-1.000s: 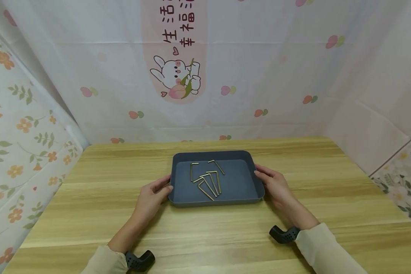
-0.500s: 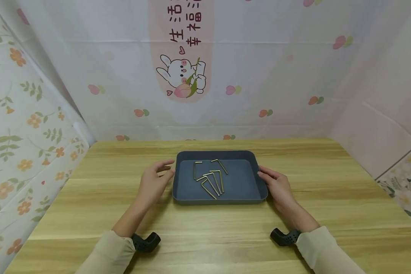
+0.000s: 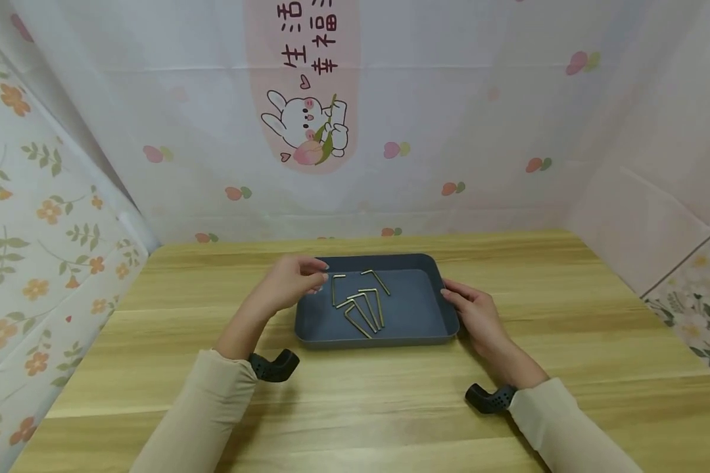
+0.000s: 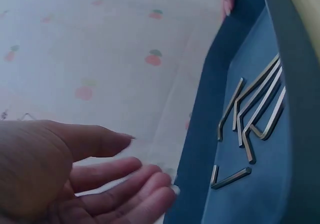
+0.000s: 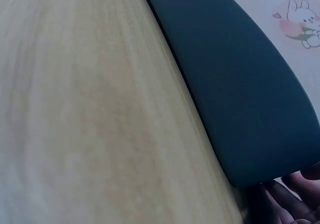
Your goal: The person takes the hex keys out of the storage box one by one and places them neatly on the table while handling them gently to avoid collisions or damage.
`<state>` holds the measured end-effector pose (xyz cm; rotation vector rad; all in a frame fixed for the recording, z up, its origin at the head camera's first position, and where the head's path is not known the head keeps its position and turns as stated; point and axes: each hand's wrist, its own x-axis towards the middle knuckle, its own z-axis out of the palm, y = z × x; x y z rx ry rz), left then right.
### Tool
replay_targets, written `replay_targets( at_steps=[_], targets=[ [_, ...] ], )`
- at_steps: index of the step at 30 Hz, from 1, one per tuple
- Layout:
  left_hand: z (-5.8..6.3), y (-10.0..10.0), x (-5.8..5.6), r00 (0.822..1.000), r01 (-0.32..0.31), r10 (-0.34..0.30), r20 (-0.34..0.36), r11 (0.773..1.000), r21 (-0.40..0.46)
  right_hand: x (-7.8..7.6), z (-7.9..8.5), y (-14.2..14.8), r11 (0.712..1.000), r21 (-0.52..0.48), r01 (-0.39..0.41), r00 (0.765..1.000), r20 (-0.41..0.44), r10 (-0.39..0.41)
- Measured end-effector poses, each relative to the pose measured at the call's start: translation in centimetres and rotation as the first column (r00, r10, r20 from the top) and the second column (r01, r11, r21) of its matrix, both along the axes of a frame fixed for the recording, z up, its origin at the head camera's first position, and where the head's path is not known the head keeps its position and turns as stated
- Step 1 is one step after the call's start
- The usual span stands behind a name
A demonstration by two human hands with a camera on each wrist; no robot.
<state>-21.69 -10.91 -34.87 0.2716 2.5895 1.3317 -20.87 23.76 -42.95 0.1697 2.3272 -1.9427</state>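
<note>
A dark blue-grey rectangular tray (image 3: pixel 417 305) lies on the wooden table, with several brass-coloured hex keys (image 3: pixel 380 307) in its left half. One L-shaped key (image 3: pixel 334 292) lies apart at the left, another (image 3: pixel 381 283) towards the back. My left hand (image 3: pixel 286 282) hovers over the tray's left rim, fingers loosely bent and holding nothing; the left wrist view shows the thumb and fingers apart. At the other end, my right hand (image 3: pixel 473 312) holds the right rim. In the right wrist view, its fingers (image 5: pixel 292 199) are dark and partly hidden by the tray wall.
The table (image 3: pixel 355 407) has a yellowish wood grain. Behind it hangs a white cloth (image 3: pixel 449 118) printed with a rabbit and fruit. A floral cloth (image 3: pixel 47 263) hangs at the left. Each wrist wears a black device (image 3: pixel 275 366).
My left hand has let go of the tray's left side, risen, and moved right and away from me over the rim. My right hand stays at the right rim; the keys lie the same.
</note>
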Motion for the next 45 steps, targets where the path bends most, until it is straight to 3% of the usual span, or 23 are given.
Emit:
replay_targets(
  at_steps=[8, 18, 25, 29, 34, 45],
  targets=[
    [0.7, 1.0, -2.9, 0.989, 0.061, -0.051, 0.14, 0.996, -0.072, -0.2, -0.3, 0.0, 1.0, -0.004, -0.001, 1.0, -0.008, 0.001],
    [0.6, 2.2, -4.6, 0.97, 0.052, 0.002, 0.244, 0.976, -0.212, -0.3, -0.3, 0.1, 1.0, 0.012, 0.011, 1.0, 0.004, -0.011],
    [-0.3, 3.1, -5.3, 0.965, 0.062, 0.021, 0.263, 0.951, -0.303, -0.2, -0.3, 0.1, 1.0, 0.013, 0.016, 1.0, 0.001, -0.016],
    [-0.8, 3.6, -5.5, 0.959, 0.032, 0.062, 0.276, 0.946, -0.323, -0.3, -0.3, 0.0, 1.0, 0.013, 0.02, 1.0, 0.001, -0.021],
    [-1.4, 4.4, -5.8, 0.961, -0.027, 0.115, 0.252, 0.944, -0.33, -0.3, -0.2, 0.0, 1.0, 0.01, 0.022, 1.0, 0.004, -0.022],
    [-2.2, 5.3, -6.6, 0.971, -0.042, 0.126, 0.201, 0.925, -0.378, -0.4, -0.2, -0.1, 1.0, 0.019, 0.023, 1.0, 0.005, -0.023]
  ],
)
